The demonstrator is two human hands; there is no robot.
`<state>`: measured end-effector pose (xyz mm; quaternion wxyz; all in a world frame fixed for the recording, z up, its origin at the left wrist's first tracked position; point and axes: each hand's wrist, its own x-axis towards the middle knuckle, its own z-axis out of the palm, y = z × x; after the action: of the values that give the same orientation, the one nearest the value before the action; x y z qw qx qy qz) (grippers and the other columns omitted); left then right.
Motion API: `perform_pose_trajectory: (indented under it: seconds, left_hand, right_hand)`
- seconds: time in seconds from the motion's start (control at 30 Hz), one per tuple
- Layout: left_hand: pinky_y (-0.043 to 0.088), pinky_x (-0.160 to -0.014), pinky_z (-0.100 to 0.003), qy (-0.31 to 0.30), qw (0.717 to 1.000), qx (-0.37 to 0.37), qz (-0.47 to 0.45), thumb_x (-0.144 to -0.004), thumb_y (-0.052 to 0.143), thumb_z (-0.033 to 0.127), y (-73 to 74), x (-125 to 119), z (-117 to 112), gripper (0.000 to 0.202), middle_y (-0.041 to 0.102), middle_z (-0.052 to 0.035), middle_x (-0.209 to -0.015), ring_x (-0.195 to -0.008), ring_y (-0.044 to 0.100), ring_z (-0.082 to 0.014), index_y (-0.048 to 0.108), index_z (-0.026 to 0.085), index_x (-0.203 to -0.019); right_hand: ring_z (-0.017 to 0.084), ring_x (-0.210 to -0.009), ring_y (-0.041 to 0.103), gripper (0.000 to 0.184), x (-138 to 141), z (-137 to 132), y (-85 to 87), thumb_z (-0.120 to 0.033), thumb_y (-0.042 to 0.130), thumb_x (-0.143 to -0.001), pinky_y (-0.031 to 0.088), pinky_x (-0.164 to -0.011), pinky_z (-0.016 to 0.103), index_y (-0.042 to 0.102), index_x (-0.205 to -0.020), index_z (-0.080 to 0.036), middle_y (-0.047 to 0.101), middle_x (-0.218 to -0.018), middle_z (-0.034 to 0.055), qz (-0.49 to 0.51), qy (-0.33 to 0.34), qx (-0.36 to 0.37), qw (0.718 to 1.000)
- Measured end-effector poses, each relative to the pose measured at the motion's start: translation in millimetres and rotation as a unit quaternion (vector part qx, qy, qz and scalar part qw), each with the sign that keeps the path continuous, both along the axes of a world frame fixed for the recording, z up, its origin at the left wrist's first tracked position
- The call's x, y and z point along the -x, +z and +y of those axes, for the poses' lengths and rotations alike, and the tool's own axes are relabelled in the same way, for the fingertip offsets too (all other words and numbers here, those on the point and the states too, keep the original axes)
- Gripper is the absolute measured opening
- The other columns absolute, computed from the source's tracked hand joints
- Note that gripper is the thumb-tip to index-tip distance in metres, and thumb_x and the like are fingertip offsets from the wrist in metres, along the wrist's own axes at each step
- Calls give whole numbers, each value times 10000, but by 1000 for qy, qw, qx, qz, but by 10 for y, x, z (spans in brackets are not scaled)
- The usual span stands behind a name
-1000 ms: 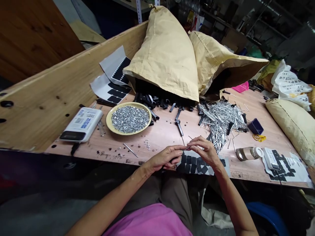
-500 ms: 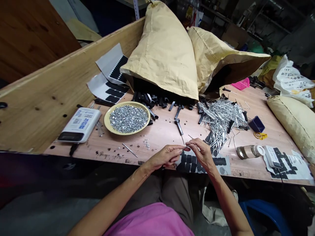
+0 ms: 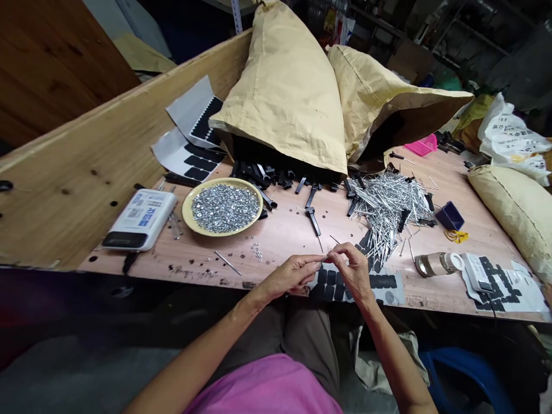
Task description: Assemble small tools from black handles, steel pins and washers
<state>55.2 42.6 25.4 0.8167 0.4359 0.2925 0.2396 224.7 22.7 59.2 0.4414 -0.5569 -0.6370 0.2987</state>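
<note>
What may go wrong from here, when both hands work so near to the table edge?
1. The left hand and right hand pinch a small part right at the table edge; if it slips, it may fall to the lap or floor.
2. The pile of pins lies close beyond the right hand; a quick reach might scatter them or prick a finger.
3. The loose nuts near the edge may get swept off.

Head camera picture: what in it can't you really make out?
All in the head view:
- Small piece pinched between the left hand and right hand: too small, and the fingertips cover it.
- Inside of the paper sack: hidden by its own wall.
- Pad sheet: its left part lies under the hands.
- White bag: the print is too small to read.
</note>
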Motion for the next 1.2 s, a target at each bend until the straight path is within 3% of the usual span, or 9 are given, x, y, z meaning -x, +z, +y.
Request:
perform_pose_trajectory:
  seconds: [0.13,0.27,0.43,0.63,0.8,0.93,1.0,1.1,1.2]
  left_hand:
    - [129,-352,-170,4,1000,-3,5,-730,610,612,-7,-8,-10,789,275,126,-489,-379,184,-20,528,73,-1299]
    - [129,-357,-170,3,1000,-11,4,-733,609,606,13,-24,-16,762,256,126,-481,-387,181,-25,548,78,-1280]
    - [134,-346,-170,14,1000,-2,1,-753,580,607,14,-17,-3,722,259,123,-491,-384,159,-27,565,90,-1257]
    - [138,-348,-170,18,1000,-15,14,-728,594,632,-12,-32,-14,750,281,120,-492,-377,189,-23,571,67,-1221]
    - [139,-351,-172,19,1000,-14,9,-736,585,631,27,-44,-18,703,260,120,-503,-391,182,-27,592,80,-1172]
    - [143,-358,-177,18,999,-27,23,-753,585,601,41,-42,-31,623,273,114,-501,-387,196,-29,614,95,-1115]
    - [164,-373,-173,35,998,-42,30,-752,605,564,49,-62,-53,551,285,109,-494,-400,228,-35,636,105,-1054]
    - [224,-389,-174,101,994,-17,25,-759,620,493,69,-129,-84,411,391,88,-516,-401,292,-37,653,141,-969]
    - [404,-534,-187,199,978,63,-23,-702,696,400,93,-218,-89,280,562,27,-656,-548,495,-66,671,153,-833]
  right_hand:
    - [149,-674,636,187,24,1,-15,-403,597,-837,504,-683,290,640,-806,-224,668,-770,11,38,3,25,999]
    - [160,-694,594,278,13,3,-18,-458,595,-829,482,-693,297,594,-680,-223,602,-692,3,-9,-8,11,1000]
    - [172,-864,625,368,-48,24,-31,-521,489,-878,494,-815,341,615,-1079,-240,604,-1069,65,34,-3,40,999]
    - [184,-867,594,257,-44,51,-51,-433,662,-783,481,-844,343,611,-656,-215,577,-799,24,24,-5,43,999]
    - [141,-789,617,273,17,37,-56,-463,592,-822,528,-737,306,639,-977,-244,563,-1009,38,93,11,97,991]
    - [141,-735,605,276,39,47,-84,-482,608,-809,524,-671,287,637,-752,-213,579,-872,26,115,12,101,988]
    - [150,-716,592,325,40,52,-102,-493,639,-779,517,-664,292,568,-644,-206,562,-774,12,99,-8,94,991]
    - [155,-736,591,299,43,15,-115,-506,617,-786,508,-709,305,559,-762,-213,574,-810,12,54,-68,77,993]
    - [160,-747,587,283,87,-105,-158,-494,525,-847,498,-726,306,552,-845,-212,594,-815,22,35,-149,69,986]
